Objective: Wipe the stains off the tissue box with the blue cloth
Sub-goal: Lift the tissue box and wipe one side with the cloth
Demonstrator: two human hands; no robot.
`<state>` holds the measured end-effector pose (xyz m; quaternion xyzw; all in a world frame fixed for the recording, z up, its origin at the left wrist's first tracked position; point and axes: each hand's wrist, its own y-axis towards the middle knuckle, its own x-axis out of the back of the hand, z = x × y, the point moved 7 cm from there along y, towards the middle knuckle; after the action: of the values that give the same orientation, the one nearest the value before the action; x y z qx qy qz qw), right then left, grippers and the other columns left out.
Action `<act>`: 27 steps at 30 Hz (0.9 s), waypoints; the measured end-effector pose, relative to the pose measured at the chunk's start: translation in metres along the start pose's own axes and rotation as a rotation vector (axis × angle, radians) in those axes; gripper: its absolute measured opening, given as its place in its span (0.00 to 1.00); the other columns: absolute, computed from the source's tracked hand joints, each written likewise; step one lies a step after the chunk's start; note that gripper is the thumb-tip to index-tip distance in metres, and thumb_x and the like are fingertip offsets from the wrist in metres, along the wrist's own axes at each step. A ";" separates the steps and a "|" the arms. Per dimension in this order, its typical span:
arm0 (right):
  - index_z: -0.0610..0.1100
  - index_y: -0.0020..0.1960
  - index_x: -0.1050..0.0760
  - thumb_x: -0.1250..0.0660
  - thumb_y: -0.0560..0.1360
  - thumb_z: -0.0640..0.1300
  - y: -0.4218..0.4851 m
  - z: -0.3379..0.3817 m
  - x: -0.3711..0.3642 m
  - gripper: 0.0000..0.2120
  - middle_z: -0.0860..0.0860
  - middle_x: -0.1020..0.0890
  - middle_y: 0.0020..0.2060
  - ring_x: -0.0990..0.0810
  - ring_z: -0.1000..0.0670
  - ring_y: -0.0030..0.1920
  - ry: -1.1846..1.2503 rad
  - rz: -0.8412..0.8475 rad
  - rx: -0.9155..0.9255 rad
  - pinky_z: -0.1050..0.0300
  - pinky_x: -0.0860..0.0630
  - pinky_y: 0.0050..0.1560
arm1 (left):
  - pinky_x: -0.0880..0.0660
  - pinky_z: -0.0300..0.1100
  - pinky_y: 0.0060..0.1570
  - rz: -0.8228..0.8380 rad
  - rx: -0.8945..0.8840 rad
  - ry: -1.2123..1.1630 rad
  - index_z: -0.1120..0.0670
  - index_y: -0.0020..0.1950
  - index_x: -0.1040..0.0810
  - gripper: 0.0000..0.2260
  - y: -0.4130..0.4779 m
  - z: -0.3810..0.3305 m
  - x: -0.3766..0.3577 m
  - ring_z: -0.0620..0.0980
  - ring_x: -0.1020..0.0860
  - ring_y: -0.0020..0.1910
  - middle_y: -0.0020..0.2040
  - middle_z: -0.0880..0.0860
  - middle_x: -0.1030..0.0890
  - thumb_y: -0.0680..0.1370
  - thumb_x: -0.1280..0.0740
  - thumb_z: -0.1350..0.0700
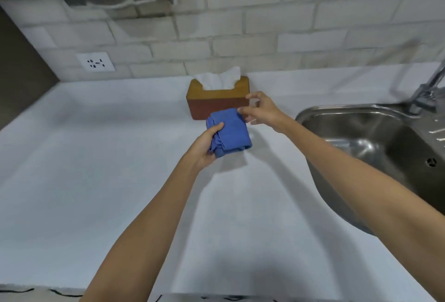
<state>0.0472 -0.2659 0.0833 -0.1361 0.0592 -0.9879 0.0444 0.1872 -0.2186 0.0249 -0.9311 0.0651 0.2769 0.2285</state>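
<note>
Left hand (206,143) grip holds folded blue cloth (230,133) above worktop (96,157); my right hand (261,112) fingers spread at cloth's far corner, before tissue box (216,101).

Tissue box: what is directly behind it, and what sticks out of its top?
Behind the tissue box is the tiled wall; a white tissue sticks out. Its lower front is hidden by the blue cloth.

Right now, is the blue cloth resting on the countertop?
No, the blue cloth is held above the countertop in the left hand, casting a shadow below.
</note>
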 end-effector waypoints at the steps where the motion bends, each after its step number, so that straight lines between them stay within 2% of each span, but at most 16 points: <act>1: 0.42 0.69 0.38 0.32 0.74 0.45 0.012 -0.006 0.001 0.27 0.49 0.23 0.47 0.20 0.45 0.44 0.000 -0.027 -0.021 0.53 0.24 0.50 | 0.17 0.48 0.37 -0.067 -0.020 0.045 0.59 0.66 0.29 0.15 0.006 -0.012 0.015 0.54 0.16 0.49 0.59 0.59 0.20 0.80 0.39 0.57; 3: 0.42 0.71 0.38 0.34 0.75 0.48 0.034 -0.021 0.006 0.28 0.43 0.24 0.59 0.21 0.43 0.52 0.014 -0.096 -0.062 0.51 0.25 0.55 | 0.20 0.48 0.48 -0.258 -0.095 0.159 0.61 0.68 0.30 0.17 0.022 -0.039 0.052 0.55 0.21 0.54 0.65 0.61 0.24 0.79 0.37 0.58; 5: 0.41 0.73 0.40 0.36 0.76 0.49 0.053 -0.033 0.011 0.29 0.41 0.25 0.60 0.23 0.44 0.56 -0.045 -0.166 -0.082 0.52 0.28 0.58 | 0.24 0.51 0.56 -0.506 -0.207 0.307 0.63 0.66 0.29 0.17 0.037 -0.068 0.090 0.56 0.23 0.53 0.64 0.63 0.23 0.78 0.36 0.59; 7: 0.41 0.75 0.43 0.39 0.77 0.51 0.072 -0.042 0.014 0.30 0.40 0.27 0.64 0.26 0.45 0.61 -0.079 -0.221 -0.118 0.54 0.31 0.60 | 0.25 0.50 0.58 -0.699 -0.294 0.430 0.63 0.63 0.28 0.15 0.050 -0.095 0.116 0.58 0.23 0.54 0.62 0.63 0.23 0.78 0.37 0.59; 10: 0.41 0.76 0.48 0.43 0.78 0.54 0.096 -0.054 0.014 0.32 0.42 0.37 0.74 0.36 0.42 0.73 -0.110 -0.249 -0.165 0.53 0.38 0.68 | 0.26 0.46 0.53 -0.821 -0.361 0.521 0.62 0.62 0.27 0.13 0.074 -0.123 0.134 0.57 0.23 0.52 0.60 0.62 0.22 0.79 0.38 0.58; 14: 0.40 0.77 0.49 0.47 0.79 0.57 0.119 -0.070 0.006 0.33 0.43 0.40 0.76 0.39 0.43 0.75 -0.123 -0.235 -0.188 0.53 0.41 0.70 | 0.26 0.47 0.55 -0.833 -0.324 0.576 0.59 0.59 0.26 0.10 0.117 -0.137 0.140 0.60 0.22 0.57 0.60 0.63 0.22 0.79 0.41 0.58; 17: 0.39 0.76 0.48 0.48 0.79 0.57 0.129 -0.077 0.001 0.32 0.43 0.37 0.74 0.37 0.42 0.73 -0.143 -0.241 -0.153 0.54 0.39 0.69 | 0.26 0.46 0.54 -0.773 -0.315 0.587 0.60 0.60 0.26 0.12 0.140 -0.134 0.136 0.59 0.23 0.57 0.59 0.62 0.21 0.80 0.41 0.57; 18: 0.40 0.75 0.45 0.49 0.80 0.57 0.131 -0.077 -0.001 0.31 0.43 0.32 0.72 0.34 0.42 0.72 -0.156 -0.242 -0.131 0.54 0.36 0.67 | 0.26 0.45 0.52 -0.737 -0.316 0.580 0.61 0.62 0.27 0.13 0.145 -0.131 0.133 0.59 0.23 0.56 0.57 0.61 0.21 0.80 0.41 0.57; 20: 0.41 0.71 0.35 0.49 0.80 0.55 0.132 -0.074 -0.005 0.25 0.45 0.23 0.60 0.26 0.42 0.63 -0.175 -0.236 -0.066 0.55 0.31 0.57 | 0.28 0.43 0.50 -0.643 -0.321 0.525 0.61 0.63 0.28 0.14 0.152 -0.124 0.126 0.55 0.24 0.52 0.53 0.58 0.22 0.80 0.42 0.57; 22: 0.43 0.68 0.32 0.48 0.80 0.54 0.132 -0.071 -0.008 0.21 0.48 0.23 0.54 0.24 0.47 0.54 -0.161 -0.233 -0.022 0.58 0.33 0.53 | 0.28 0.43 0.52 -0.585 -0.325 0.472 0.60 0.65 0.29 0.15 0.155 -0.121 0.121 0.52 0.26 0.51 0.53 0.57 0.23 0.81 0.43 0.55; 25: 0.43 0.67 0.31 0.46 0.80 0.52 0.128 -0.069 -0.010 0.20 0.50 0.24 0.52 0.26 0.50 0.52 -0.164 -0.233 0.011 0.60 0.33 0.51 | 0.28 0.45 0.56 -0.559 -0.322 0.492 0.58 0.65 0.29 0.17 0.153 -0.121 0.117 0.54 0.24 0.55 0.59 0.59 0.22 0.81 0.43 0.50; 27: 0.42 0.65 0.30 0.45 0.80 0.52 0.122 -0.069 -0.009 0.20 0.51 0.24 0.49 0.26 0.50 0.50 -0.174 -0.247 0.018 0.61 0.33 0.48 | 0.28 0.45 0.56 -0.543 -0.323 0.529 0.58 0.65 0.28 0.18 0.147 -0.121 0.115 0.55 0.24 0.55 0.60 0.60 0.22 0.80 0.41 0.49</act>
<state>0.0461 -0.3788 -0.0005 -0.2269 0.0290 -0.9709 -0.0711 0.3059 -0.4043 -0.0055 -0.9774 -0.1709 -0.0355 0.1196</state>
